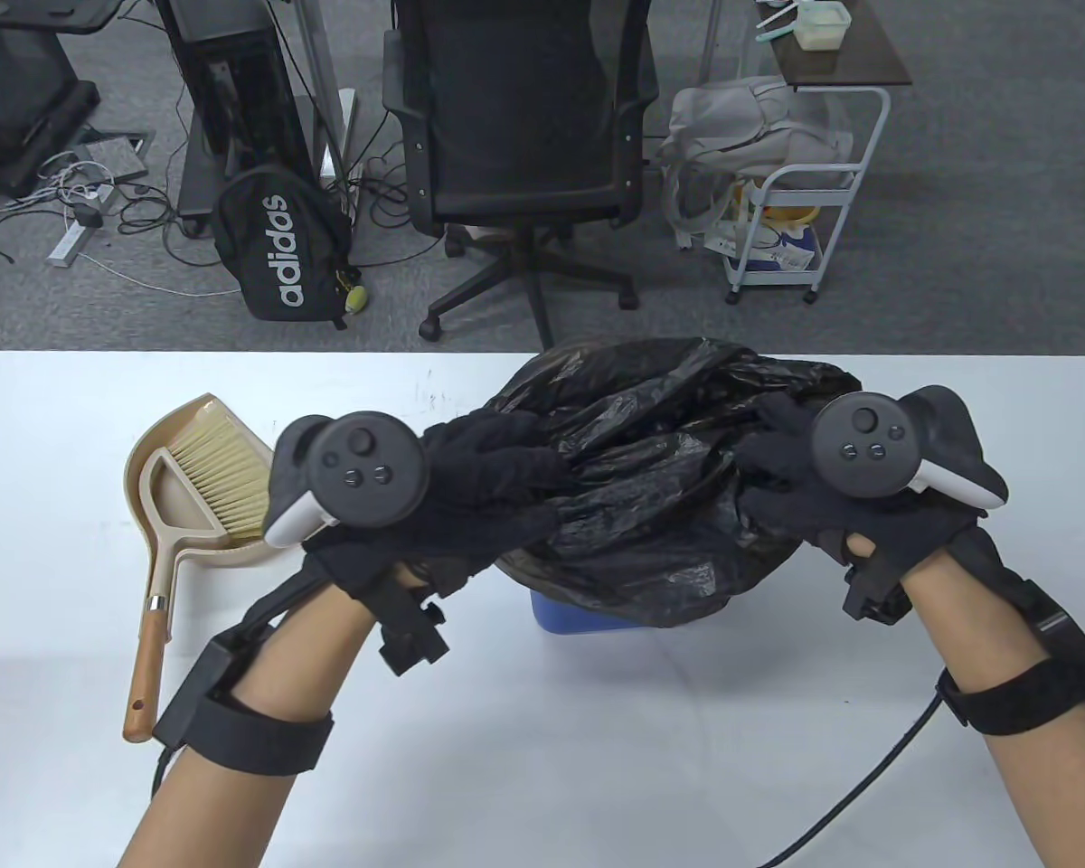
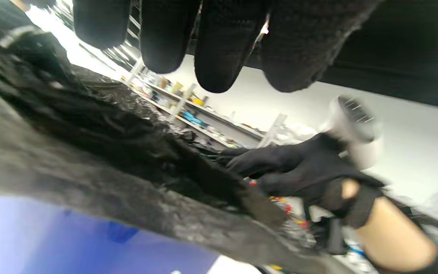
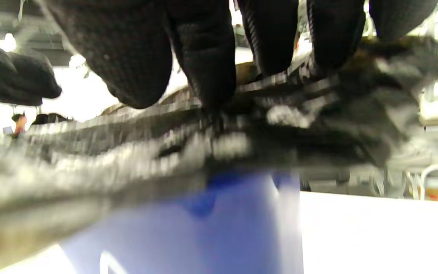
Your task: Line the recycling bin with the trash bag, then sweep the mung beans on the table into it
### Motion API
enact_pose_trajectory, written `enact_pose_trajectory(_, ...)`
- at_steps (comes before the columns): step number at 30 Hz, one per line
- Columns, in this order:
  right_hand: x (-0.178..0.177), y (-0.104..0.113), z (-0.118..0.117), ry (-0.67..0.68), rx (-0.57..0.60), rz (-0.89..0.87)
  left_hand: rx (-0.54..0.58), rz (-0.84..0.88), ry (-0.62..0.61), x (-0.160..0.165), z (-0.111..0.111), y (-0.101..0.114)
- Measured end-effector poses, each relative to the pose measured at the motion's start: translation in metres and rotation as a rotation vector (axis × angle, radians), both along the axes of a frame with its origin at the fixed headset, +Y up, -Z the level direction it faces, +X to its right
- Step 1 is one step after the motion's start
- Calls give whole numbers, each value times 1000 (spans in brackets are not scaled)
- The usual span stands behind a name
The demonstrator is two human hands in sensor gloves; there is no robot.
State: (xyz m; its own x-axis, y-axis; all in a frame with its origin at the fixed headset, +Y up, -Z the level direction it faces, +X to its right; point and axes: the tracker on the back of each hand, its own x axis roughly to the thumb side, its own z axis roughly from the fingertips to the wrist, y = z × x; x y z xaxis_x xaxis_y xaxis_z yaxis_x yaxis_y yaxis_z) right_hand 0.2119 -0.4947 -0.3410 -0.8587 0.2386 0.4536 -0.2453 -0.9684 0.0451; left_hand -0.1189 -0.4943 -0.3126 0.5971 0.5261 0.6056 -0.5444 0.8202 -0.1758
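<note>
A crumpled black trash bag [image 1: 651,506] is draped over the blue recycling bin [image 1: 579,619] at the table's middle, covering all but its near bottom edge. My left hand [image 1: 533,479] grips the bag's left side and my right hand [image 1: 764,452] grips its right side, both held above the bin. In the left wrist view the bag [image 2: 89,152] hangs over the blue bin [image 2: 51,236], with my right hand [image 2: 302,167] pinching its far edge. In the right wrist view my fingers [image 3: 203,57] press on the bag [image 3: 165,152] above the bin [image 3: 242,220]. No mung beans show.
A beige dustpan [image 1: 145,443] with a hand brush [image 1: 221,461] lying in it sits on the white table left of the bin, its wooden handle [image 1: 145,660] pointing toward me. Beyond the far table edge stand an office chair [image 1: 524,117], a backpack and a cart.
</note>
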Motion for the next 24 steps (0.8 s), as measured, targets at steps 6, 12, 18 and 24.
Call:
enact_pose_trajectory(6,2,2,-20,-130,142,-22,-33,-270,112,39,-36,-24)
enact_pose_trajectory(12,-5,-42,-49,-112,-157,115,-261,-392,85,47,-60,-58)
enact_pose_trajectory(18,-2,-64,-62,-83,-293,85,-343,-336,63,36,-68,-78)
enact_pose_trajectory(24,-3,-69,-70,-90,-376,76,-368,-304,83,36,-76,-80)
